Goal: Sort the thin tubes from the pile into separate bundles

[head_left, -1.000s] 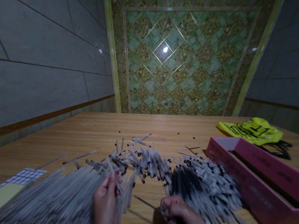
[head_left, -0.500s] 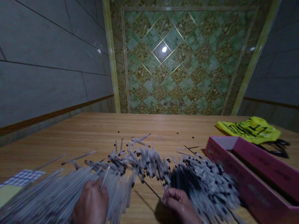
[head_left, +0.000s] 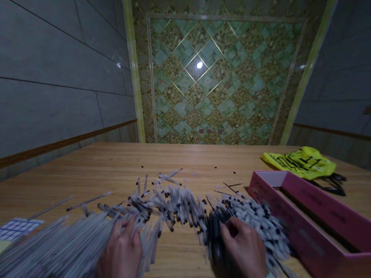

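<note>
My left hand (head_left: pixel 119 258) is over the right end of a wide heap of long clear tubes, like pen barrels (head_left: pixel 61 255). Its fingers are bent, with thumb and forefinger slightly apart and no held tube visible. My right hand (head_left: pixel 243 248), fingers curled together, is at a bundle of thin black sticks, like pen refills (head_left: pixel 215 233). Blur hides what its fingertips grip. Short clear pieces with black ends, like pen caps (head_left: pixel 182 204), lie scattered between and beyond the hands. More black-tipped clear pieces (head_left: pixel 265 219) are heaped right of the black sticks.
A long pink open box (head_left: pixel 303 232) stands at the right on the wooden table (head_left: pixel 114 158). Behind it lie a yellow bag with black lettering (head_left: pixel 302 163) and a black strap-like item (head_left: pixel 331 185). A checked cloth or paper (head_left: pixel 13 229) lies at the left.
My right hand has moved right from the table's middle to the black sticks; the thin dark stick it pinched no longer stands out. My left-hand fingers have loosened. The view has shifted slightly.
</note>
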Demonstrator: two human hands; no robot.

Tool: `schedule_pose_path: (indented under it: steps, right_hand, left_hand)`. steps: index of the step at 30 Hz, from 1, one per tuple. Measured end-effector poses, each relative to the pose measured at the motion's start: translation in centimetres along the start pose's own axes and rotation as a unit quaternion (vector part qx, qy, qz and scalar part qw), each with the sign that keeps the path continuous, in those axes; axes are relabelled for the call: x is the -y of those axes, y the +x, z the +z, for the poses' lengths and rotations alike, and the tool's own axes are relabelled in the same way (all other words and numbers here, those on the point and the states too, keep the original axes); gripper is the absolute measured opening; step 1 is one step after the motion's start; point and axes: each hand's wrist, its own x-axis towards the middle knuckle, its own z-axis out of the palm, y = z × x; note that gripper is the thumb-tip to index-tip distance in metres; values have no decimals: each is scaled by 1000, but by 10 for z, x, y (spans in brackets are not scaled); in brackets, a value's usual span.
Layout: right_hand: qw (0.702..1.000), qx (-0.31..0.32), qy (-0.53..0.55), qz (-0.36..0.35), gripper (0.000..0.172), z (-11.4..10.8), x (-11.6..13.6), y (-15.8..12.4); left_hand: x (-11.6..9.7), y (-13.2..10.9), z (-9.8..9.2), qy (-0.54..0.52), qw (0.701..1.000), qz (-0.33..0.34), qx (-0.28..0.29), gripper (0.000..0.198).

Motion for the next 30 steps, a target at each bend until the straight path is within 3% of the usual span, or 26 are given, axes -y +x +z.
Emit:
schedule_pose_path:
  steps: [3,7,20,30]
  right_hand:
    - [993,0,-120,24,26,-10,-9,7]
    - [981,44,-185,20,24,-7,-13,9]
    - [980,76,-186,3,23,-5,-16,9]
    - [968,73,-235,-40,18,-20,-32,78]
  left_hand:
    - [-13,-3,6,-106,991,79,15,32]
    - [-25,-7,13,-202,966,139,78,30]
    - [-32,-12,17,-266,946,147,112,29]
    - [-33,-12,19,-287,941,140,115,29]
